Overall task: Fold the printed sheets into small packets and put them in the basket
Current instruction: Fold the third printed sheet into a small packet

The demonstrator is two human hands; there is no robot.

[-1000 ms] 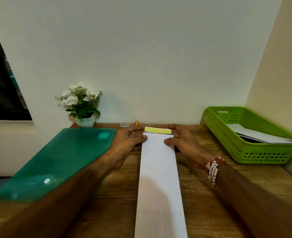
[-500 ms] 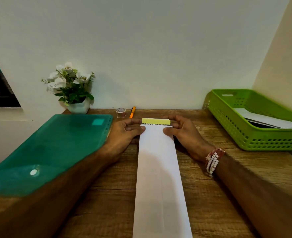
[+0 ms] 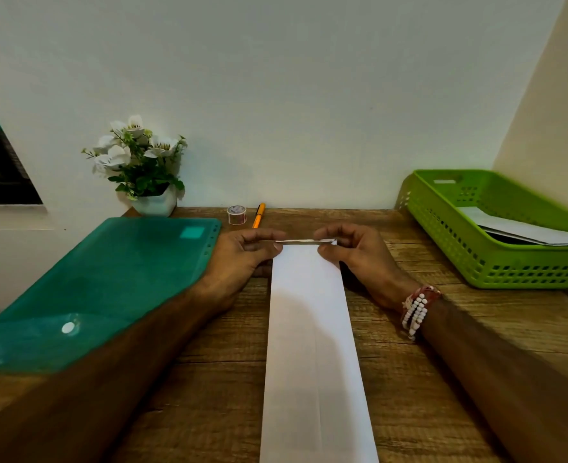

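Observation:
A long, narrow folded white sheet (image 3: 312,345) lies lengthwise on the wooden table (image 3: 209,389), running from the near edge to my hands. My left hand (image 3: 242,255) pinches the far left corner of the sheet and my right hand (image 3: 352,252) pinches the far right corner. The far end is lifted off the table and seen edge-on. The green basket (image 3: 443,242) stands at the right, with white papers (image 3: 523,230) lying inside it.
A green translucent folder (image 3: 102,285) lies at the left under my left forearm. At the back by the wall stand a potted white flower (image 3: 142,168), a small tape roll (image 3: 236,214) and an orange pen (image 3: 258,215). Walls close off the back and the right.
The far end of the sheet, which lay flat with a yellow printed strip showing, is now lifted edge-on between my fingers. The camera view has shifted slightly.

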